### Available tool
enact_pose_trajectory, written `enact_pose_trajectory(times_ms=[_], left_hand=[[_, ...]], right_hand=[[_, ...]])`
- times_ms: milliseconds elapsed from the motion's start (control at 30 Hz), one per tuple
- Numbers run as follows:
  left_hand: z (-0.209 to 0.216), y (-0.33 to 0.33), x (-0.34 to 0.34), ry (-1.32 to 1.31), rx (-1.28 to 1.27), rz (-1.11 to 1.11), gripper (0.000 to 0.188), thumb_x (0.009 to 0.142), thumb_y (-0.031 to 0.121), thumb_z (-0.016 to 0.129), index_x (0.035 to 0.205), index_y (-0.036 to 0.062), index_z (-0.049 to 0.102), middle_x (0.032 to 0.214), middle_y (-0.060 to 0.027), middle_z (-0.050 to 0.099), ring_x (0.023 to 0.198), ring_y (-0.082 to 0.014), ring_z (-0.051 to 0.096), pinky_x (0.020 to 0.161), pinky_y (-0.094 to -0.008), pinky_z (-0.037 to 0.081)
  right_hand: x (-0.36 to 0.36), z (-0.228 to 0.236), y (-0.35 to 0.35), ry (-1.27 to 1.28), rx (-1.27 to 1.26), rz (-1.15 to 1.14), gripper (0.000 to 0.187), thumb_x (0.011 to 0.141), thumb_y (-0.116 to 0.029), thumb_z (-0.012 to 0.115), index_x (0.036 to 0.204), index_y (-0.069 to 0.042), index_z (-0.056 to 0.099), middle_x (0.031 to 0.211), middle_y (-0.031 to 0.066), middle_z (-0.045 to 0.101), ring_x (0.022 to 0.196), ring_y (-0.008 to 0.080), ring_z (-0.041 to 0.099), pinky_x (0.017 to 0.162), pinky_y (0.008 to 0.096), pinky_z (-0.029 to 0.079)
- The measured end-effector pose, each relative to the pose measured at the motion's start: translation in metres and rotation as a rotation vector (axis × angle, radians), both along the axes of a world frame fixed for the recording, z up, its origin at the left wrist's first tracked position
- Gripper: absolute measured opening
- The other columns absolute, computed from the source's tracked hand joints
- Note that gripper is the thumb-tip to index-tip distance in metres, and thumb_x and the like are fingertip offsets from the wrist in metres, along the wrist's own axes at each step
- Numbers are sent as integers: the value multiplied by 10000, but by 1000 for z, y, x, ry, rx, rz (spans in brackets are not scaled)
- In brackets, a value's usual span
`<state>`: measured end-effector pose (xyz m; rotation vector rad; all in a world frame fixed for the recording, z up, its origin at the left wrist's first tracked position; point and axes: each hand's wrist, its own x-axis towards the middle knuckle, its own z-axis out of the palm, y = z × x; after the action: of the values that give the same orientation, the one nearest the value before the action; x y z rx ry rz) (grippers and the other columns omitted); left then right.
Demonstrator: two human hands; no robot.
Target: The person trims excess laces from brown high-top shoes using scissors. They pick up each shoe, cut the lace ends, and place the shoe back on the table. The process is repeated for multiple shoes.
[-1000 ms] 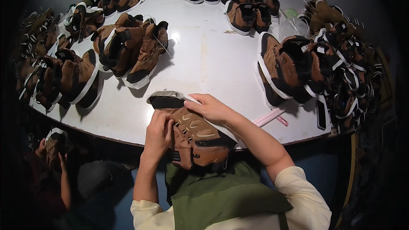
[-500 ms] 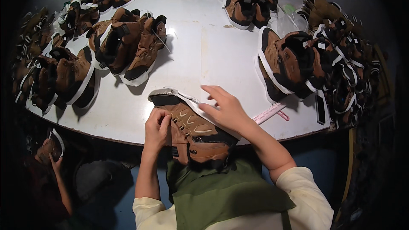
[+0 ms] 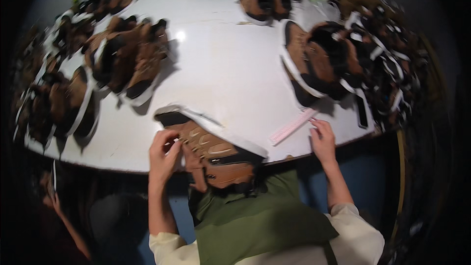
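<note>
A brown and black shoe (image 3: 221, 152) with a white sole lies on its side over the table's near edge, its toe to the far left and its heel against my green apron. My left hand (image 3: 163, 153) is closed at the shoe's lacing edge, thumb and fingers pinching the brown upper. To the right, my right hand (image 3: 324, 140) has its fingertips pinched on a slim pink tool (image 3: 313, 119), mostly hidden by the fingers and blurred. Beside that hand lies a pink and white patterned strip (image 3: 293, 127).
Similar shoes stand in a left group (image 3: 130, 59), a right group (image 3: 321, 64) and a far row (image 3: 265, 0) on the white table (image 3: 221, 68). A dark phone-like slab (image 3: 361, 110) lies at the right edge. Another person's hand (image 3: 53, 201) shows at lower left.
My right hand has left the shoe's sole and moved right to the slim pink tool. My left hand keeps its hold on the shoe. The whole view has shifted slightly.
</note>
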<state>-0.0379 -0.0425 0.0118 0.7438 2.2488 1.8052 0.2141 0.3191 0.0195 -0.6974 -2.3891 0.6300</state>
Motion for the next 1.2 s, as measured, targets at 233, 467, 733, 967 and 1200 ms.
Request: enact_pose_trajectory(times_ms=[233, 467, 733, 967, 1200], left_hand=[[5, 0, 7, 115, -95, 40, 154, 845, -36, 594, 999, -38, 595, 988, -81, 542, 857, -149, 567, 727, -245, 476], [-4, 8, 3, 343, -186, 89, 90, 852, -22, 629, 938, -31, 605, 915, -105, 579, 750, -171, 581, 619, -256, 476], [6, 12, 9, 446, -200, 111, 65, 837, -41, 607, 884, -20, 568, 855, -141, 565, 716, -271, 588, 639, -316, 481], [2, 4, 12, 146, -37, 143, 58, 858, -18, 593, 912, -25, 574, 845, -104, 558, 686, -181, 573, 614, -270, 472], [4, 3, 15, 113, -6, 125, 129, 835, -21, 611, 962, -32, 595, 902, -107, 584, 733, -182, 613, 641, -267, 502]], right_hand=[[5, -18, 25, 24, 195, -126, 223, 777, -32, 673, 996, -2, 644, 1035, 127, 583, 911, 272, 603, 784, 329, 507], [-1, -33, 56, -137, 232, -191, 234, 762, -150, 715, 955, -30, 659, 985, 109, 583, 961, 308, 547, 837, 401, 455], [25, -34, 93, -255, -146, -65, 195, 751, -79, 716, 789, -20, 535, 690, 55, 533, 645, 130, 475, 593, 287, 429], [93, -10, 136, -322, -404, -185, 145, 873, -89, 593, 781, 6, 533, 613, 60, 531, 544, 126, 495, 524, 280, 426], [52, 18, 108, 285, -488, -145, 114, 961, -86, 484, 1040, -8, 510, 726, 56, 552, 559, 93, 493, 513, 230, 435]])
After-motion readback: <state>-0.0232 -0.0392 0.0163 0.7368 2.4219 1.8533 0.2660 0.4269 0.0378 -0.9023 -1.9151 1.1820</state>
